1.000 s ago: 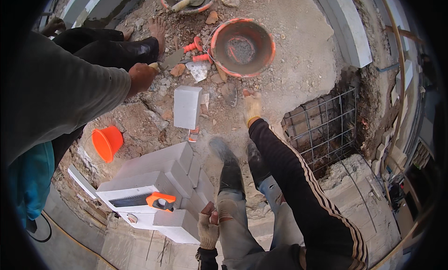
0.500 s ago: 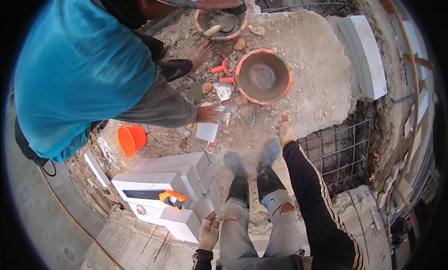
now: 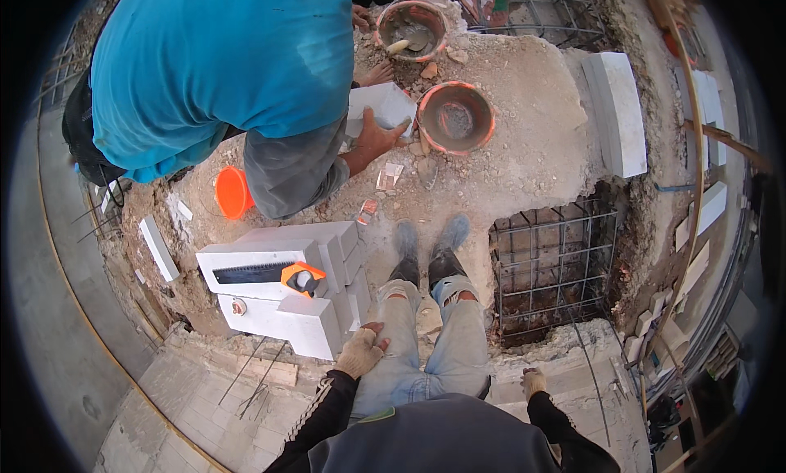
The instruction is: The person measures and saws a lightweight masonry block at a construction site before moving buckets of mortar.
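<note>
My left hand [image 3: 363, 351], in a knitted fingerless glove, is by my left thigh with fingers curled; I cannot make out anything inside them. My right hand [image 3: 534, 381], gloved, hangs beside my right hip, fingers curled and small in view. A stack of white blocks [image 3: 323, 326] stands left of my legs, bearing a saw with an orange handle [image 3: 300, 276] and a small round object [image 3: 238, 306]. Beyond, a co-worker in a blue shirt [image 3: 217, 64] bends over, one hand [image 3: 372, 139] on a white block [image 3: 391, 105] beside a mortar bucket [image 3: 455, 150].
A second bucket with a trowel [image 3: 409, 54], an orange bucket [image 3: 233, 192] and rubble [image 3: 434, 72] lie on broken ground. A rebar-filled pit [image 3: 553, 268] is right of my legs. White blocks [image 3: 622, 113] line the right side; rods [image 3: 254, 375] stick out behind the stack.
My right arm has drawn back from forward to beside my hip. The co-worker has bent further over and shifted the small white block up beside the bucket. The view has shifted.
</note>
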`<state>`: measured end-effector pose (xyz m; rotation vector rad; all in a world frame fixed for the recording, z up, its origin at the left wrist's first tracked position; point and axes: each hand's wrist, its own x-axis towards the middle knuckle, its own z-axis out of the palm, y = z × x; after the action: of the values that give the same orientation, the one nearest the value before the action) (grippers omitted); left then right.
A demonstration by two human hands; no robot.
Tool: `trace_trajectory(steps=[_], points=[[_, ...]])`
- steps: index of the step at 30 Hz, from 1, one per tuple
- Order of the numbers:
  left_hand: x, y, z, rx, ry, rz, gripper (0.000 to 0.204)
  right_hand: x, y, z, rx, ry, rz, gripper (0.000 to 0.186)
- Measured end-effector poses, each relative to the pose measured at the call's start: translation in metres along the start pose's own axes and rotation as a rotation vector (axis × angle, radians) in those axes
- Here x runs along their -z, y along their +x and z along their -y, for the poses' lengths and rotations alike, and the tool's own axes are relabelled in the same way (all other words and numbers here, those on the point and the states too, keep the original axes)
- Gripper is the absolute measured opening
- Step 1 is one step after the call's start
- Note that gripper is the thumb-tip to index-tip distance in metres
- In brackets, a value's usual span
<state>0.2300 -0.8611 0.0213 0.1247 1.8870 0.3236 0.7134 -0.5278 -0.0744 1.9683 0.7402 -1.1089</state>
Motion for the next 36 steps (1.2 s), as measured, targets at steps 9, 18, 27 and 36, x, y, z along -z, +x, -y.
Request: trace_trajectory(steps=[9,18,27,36], points=[[0.053,-0.028,0.019,-0.113,0.131,0.187,0.050,-0.052,-0.155,-0.103,0.052,0.327,0.168,0.021],[0.097,-0.064,0.045,-0.304,0.292,0.006,0.049,-0.133,-0.133,-0.112,0.860,0.231,0.152,0.017],[0.124,-0.098,0.012,-0.341,0.453,-0.138,0.051,-0.128,-0.169,-0.061,0.485,0.987,0.338,0.018],[0.110,-0.093,-0.018,-0.221,0.351,-0.130,0.048,-0.148,-0.096,-0.113,0.572,1.120,0.080,0.027]])
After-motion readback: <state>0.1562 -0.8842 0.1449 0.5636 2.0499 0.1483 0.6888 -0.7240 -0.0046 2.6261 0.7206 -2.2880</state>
